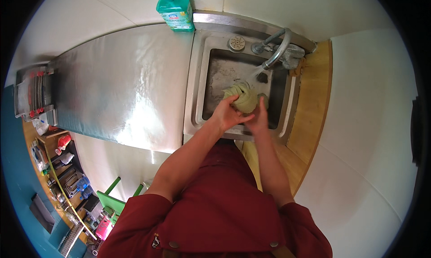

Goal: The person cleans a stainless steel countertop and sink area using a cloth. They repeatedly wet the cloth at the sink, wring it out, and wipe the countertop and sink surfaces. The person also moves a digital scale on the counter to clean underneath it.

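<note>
A bunched light-green cloth is held over the stainless steel sink. My left hand grips its lower left side, with the thumb on top and some fingers spread below. My right hand is at the cloth's lower right, slightly blurred; whether it grips the cloth cannot be told. A darker greenish piece shows behind the right fingers. Water runs from the curved metal faucet into the basin, above and to the right of the cloth. A small dark item lies on the basin floor.
A round perforated drain strainer sits on the sink's back rim. Grey cloths are bunched beside the faucet. A green pump bottle stands at the back of the steel counter. A wooden ledge borders the right side; a green stool is lower left.
</note>
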The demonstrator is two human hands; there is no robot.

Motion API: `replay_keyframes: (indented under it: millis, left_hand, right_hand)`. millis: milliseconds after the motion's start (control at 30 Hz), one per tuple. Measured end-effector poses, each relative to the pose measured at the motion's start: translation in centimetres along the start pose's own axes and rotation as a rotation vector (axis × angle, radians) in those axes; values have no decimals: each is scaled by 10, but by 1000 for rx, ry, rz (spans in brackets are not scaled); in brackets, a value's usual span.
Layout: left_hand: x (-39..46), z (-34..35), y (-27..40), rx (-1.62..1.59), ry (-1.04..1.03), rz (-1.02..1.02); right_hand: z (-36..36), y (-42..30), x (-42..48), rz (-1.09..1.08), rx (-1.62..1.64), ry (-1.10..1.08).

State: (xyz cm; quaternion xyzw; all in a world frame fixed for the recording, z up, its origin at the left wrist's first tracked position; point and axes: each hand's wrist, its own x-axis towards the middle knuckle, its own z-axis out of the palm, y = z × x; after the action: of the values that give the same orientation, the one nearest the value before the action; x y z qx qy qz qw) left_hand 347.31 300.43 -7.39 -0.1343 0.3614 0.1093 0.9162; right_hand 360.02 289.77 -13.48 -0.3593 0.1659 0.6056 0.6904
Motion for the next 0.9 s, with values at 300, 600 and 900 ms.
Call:
replay_keyframes:
  millis: [300, 600, 900]
  left_hand:
    - [-12, 4, -37, 157, -120, -102]
    - [16, 42, -27, 1130, 109, 87]
    - [107, -66, -48, 1738, 423, 769]
  right_hand:
    - [52, -45, -3, 153, -316, 3]
    - [75, -93, 46, 53, -1318, -121]
    - [34, -44, 78, -351, -2018, -144]
